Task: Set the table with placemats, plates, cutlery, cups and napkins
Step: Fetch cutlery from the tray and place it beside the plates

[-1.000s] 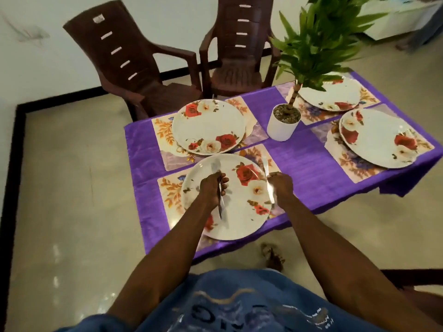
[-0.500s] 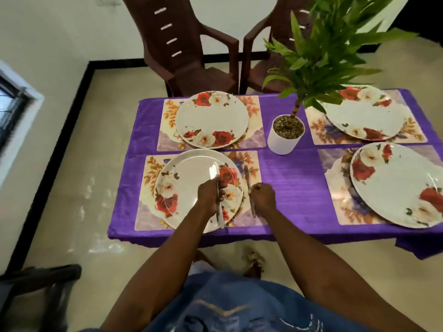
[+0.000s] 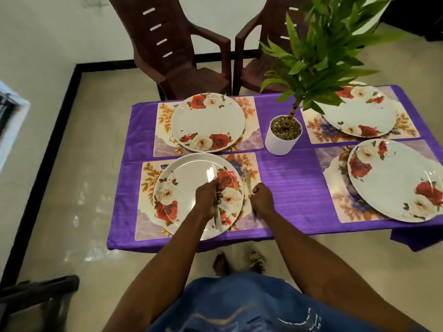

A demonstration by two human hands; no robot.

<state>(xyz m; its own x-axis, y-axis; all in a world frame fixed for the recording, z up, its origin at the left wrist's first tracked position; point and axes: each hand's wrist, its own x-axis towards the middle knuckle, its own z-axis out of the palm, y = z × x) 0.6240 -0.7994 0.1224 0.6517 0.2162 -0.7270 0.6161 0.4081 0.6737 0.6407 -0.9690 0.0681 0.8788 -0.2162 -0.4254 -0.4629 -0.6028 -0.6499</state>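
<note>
Laying cutlery: right hand (image 3: 261, 198) pinching a knife (image 3: 248, 182) onto the placemat (image 3: 249, 168) beside the plate (image 3: 191, 185); left hand (image 3: 208, 197) gripping, apparently, more cutlery (image 3: 212, 174). Placemats, plates done; cups, napkins unseen.

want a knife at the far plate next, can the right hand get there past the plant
Probably yes. The far plate sits straight beyond the right hand, and the plant pot stands off to its right, not between them.
</note>
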